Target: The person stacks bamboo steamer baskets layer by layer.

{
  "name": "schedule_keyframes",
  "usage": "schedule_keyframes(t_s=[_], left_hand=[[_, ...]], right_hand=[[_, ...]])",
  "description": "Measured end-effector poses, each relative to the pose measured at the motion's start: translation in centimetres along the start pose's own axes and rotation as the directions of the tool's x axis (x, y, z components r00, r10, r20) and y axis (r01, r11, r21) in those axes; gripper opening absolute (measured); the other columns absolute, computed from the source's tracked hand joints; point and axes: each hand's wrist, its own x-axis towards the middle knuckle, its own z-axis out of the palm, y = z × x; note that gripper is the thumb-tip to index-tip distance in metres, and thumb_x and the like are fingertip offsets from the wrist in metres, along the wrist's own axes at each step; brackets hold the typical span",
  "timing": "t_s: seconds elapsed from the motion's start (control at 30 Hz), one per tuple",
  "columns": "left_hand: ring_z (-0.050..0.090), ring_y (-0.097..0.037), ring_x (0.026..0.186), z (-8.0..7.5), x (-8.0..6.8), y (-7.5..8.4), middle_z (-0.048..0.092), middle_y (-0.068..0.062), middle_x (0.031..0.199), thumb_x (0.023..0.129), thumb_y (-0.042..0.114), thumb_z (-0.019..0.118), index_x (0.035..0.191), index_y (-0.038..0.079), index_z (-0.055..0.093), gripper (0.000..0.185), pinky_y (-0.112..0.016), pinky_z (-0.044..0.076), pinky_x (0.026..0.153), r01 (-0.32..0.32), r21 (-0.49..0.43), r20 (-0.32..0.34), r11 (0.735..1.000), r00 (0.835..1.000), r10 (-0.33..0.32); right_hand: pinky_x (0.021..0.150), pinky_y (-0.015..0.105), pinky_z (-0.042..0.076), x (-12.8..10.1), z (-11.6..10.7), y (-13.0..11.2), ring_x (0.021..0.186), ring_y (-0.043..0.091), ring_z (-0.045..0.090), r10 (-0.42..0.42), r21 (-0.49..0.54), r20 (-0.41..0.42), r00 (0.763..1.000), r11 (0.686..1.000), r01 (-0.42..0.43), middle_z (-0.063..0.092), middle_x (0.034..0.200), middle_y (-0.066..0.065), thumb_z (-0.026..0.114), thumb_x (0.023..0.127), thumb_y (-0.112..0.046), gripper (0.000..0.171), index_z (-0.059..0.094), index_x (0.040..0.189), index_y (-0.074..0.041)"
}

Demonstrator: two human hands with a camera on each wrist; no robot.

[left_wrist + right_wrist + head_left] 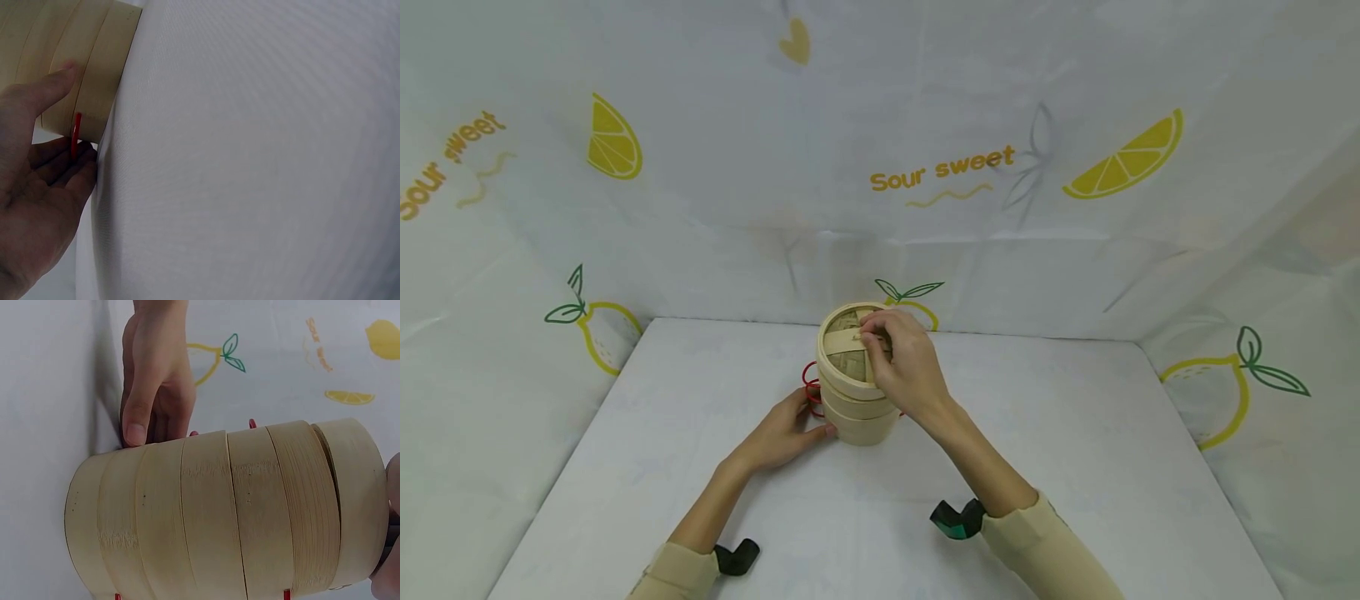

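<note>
Bamboo steamer [857,392], stacked in tiers with a woven lid [848,350], stands at the centre of the white surface [1075,467], red wire loops [809,387] showing at its left side. Left of it, the left hand [786,435] lies against the bottom tier with relaxed, nearly straight fingers [59,84], seemingly bracing the stack against sliding. From the right, the right hand [904,365] reaches over the top, its fingers [874,332] pinched together on the lid's small handle strip [857,335], a grip that suits lifting it.
</note>
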Motion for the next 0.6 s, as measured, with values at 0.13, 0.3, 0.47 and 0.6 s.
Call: schedule_keyframes(t_s=[0.13,0.3,0.47,0.6], left_hand=[[0.055,-0.033,0.151,0.01,-0.05,0.02,0.062,-0.016,0.152,0.097,0.027,0.084,0.155,0.000,0.051,0.071,-0.051,0.044,0.130,0.003,-0.004,0.000,1.000,1.000,-0.003],[0.055,-0.033,0.151,0.04,-0.06,0.04,0.062,-0.016,0.152,0.097,0.027,0.084,0.155,0.000,0.050,0.072,-0.051,0.045,0.130,0.012,-0.006,0.000,1.000,1.000,-0.012],[0.056,-0.033,0.150,0.08,-0.01,-0.05,0.063,-0.016,0.151,0.097,0.027,0.084,0.155,0.000,0.051,0.071,-0.051,0.045,0.130,0.010,-0.001,0.000,1.000,1.000,-0.010],[0.056,-0.033,0.150,0.09,0.02,-0.09,0.063,-0.016,0.152,0.097,0.026,0.084,0.155,0.000,0.051,0.071,-0.051,0.045,0.130,0.003,-0.003,-0.002,1.000,1.000,-0.003]], right_hand=[[0.102,0.042,0.062,0.05,0.08,-0.18,0.115,0.031,0.071,0.014,-0.019,0.005,1.000,1.000,-0.014,0.078,0.115,0.015,0.069,0.104,-0.004,0.008,0.074,0.107,0.001],[0.101,0.043,0.062,0.10,0.23,-0.28,0.113,0.031,0.071,0.015,-0.038,-0.002,1.000,0.999,-0.015,0.078,0.112,0.015,0.071,0.103,-0.004,0.007,0.074,0.105,0.001],[0.101,0.043,0.061,0.10,0.44,-0.20,0.112,0.031,0.071,0.024,-0.048,0.007,1.000,0.999,-0.024,0.079,0.112,0.015,0.071,0.102,-0.004,0.006,0.074,0.105,0.001],[0.101,0.044,0.061,0.10,0.59,-0.14,0.111,0.031,0.072,0.019,-0.058,0.006,1.000,0.998,-0.019,0.079,0.111,0.015,0.071,0.102,-0.003,0.006,0.074,0.105,0.001]])
